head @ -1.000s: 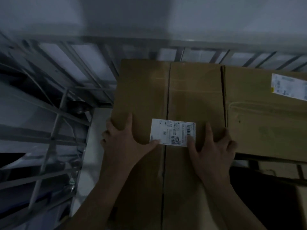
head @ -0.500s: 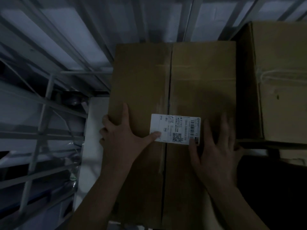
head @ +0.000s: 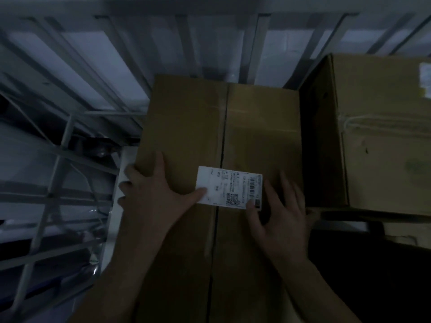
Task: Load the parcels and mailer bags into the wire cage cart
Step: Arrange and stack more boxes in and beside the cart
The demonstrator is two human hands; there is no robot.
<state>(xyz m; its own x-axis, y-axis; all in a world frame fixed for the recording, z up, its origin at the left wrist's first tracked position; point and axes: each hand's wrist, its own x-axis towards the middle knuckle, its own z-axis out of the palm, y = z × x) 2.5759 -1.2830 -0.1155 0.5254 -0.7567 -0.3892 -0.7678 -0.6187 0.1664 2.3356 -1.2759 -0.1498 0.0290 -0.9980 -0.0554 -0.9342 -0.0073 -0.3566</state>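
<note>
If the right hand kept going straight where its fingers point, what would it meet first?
The right hand rests on the box, fingers pointing away. Only bare cardboard lies ahead, then probably the cage bars past its far edge. Depth there is unclear.

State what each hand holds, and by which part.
Left hand grips the cardboard box by its left edge, thumb on the label. Right hand rests flat on its top, gripping nothing.

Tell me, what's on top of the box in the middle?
On the cardboard box: a white shipping label, the left hand gripping its edge, the right hand flat. Thumbs hide two label corners.
</note>
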